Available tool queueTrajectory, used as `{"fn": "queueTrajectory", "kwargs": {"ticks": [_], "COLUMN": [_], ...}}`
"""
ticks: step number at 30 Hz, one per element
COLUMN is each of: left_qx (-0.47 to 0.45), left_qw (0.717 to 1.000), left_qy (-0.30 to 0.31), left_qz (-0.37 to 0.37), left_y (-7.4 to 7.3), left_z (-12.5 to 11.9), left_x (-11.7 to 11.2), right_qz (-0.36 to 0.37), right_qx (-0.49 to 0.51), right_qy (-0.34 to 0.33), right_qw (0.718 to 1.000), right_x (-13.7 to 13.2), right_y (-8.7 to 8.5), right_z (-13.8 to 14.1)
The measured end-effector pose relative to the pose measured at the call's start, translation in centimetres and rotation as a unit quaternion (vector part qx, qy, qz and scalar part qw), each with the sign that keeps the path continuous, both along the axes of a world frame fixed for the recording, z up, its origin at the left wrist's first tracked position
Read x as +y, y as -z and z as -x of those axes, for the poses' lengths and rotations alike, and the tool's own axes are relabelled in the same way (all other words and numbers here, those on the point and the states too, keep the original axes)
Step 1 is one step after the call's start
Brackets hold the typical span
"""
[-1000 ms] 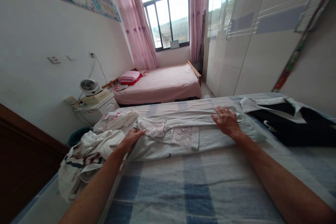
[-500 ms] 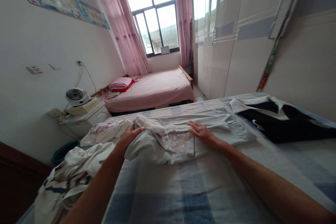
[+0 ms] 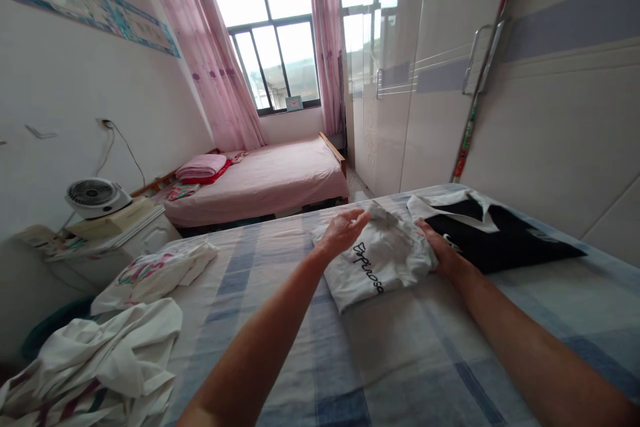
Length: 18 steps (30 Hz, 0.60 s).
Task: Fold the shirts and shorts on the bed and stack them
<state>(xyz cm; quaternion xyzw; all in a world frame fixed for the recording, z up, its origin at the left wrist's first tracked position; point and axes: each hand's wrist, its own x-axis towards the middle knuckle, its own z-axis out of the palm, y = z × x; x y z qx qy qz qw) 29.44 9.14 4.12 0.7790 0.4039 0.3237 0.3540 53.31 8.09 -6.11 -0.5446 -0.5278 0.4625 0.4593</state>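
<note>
A pale grey shirt [image 3: 385,267] lies folded into a compact bundle on the checked bed, with "Espinosa" lettering facing up. My left hand [image 3: 343,230] is over its far left part, fingers stretched toward the bunched fabric at the top. Along the shirt's right edge, my right hand [image 3: 443,250] grips the gathered cloth, its thumb on the near side and its other fingers mostly hidden. Just beyond that hand is a black shirt [image 3: 510,237] with a white collar, laid flat.
White clothes [image 3: 115,353] sit heaped at the bed's left side, near a white printed garment [image 3: 150,273]. A fan [image 3: 95,197] stands on a cabinet at left. Beyond are a pink bed [image 3: 260,177] and a tall wardrobe [image 3: 435,100] on the right.
The grey shirt's right part has been folded over, hiding the lace and showing the lettering. Both hands have shifted right along it, and the view has turned slightly.
</note>
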Motion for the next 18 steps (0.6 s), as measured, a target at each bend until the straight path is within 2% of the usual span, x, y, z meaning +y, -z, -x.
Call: {"fn": "queueTrajectory", "kwargs": {"ticks": [3,5,7,10,12,15,17,18], "left_qx": [0.042,0.064,0.085,0.106,0.130,0.184,0.209,0.218], "left_qw": [0.992,0.988,0.985,0.982,0.977,0.967,0.960,0.957], "left_qy": [-0.075,-0.105,-0.120,-0.128,-0.119,-0.061,-0.017,-0.004], "left_qz": [-0.090,-0.097,-0.089,-0.094,-0.116,-0.164,-0.185,-0.190], "left_y": [4.0,6.2,7.7,8.9,9.2,9.5,9.8,10.0], "left_z": [2.1,3.6,4.7,5.2,4.9,4.2,3.8,3.6], "left_x": [-1.2,-2.2,-3.0,-3.9,-4.4,-5.3,-5.8,-6.0], "right_qz": [0.069,0.110,0.117,0.074,0.016,-0.050,-0.027,-0.013], "right_qx": [0.106,0.151,0.133,0.012,-0.107,-0.271,-0.381,-0.438], "right_qy": [-0.044,-0.078,-0.082,-0.004,0.067,0.104,0.118,0.139], "right_qw": [0.991,0.979,0.981,0.997,0.992,0.956,0.917,0.888], "right_x": [-0.2,-0.2,-0.1,0.2,0.4,0.6,0.4,0.2], "right_y": [-0.4,-0.9,-1.2,-1.4,-1.5,-1.8,-2.1,-2.3], "right_z": [-0.2,0.0,0.3,0.6,0.6,-0.2,-0.7,-0.8]}}
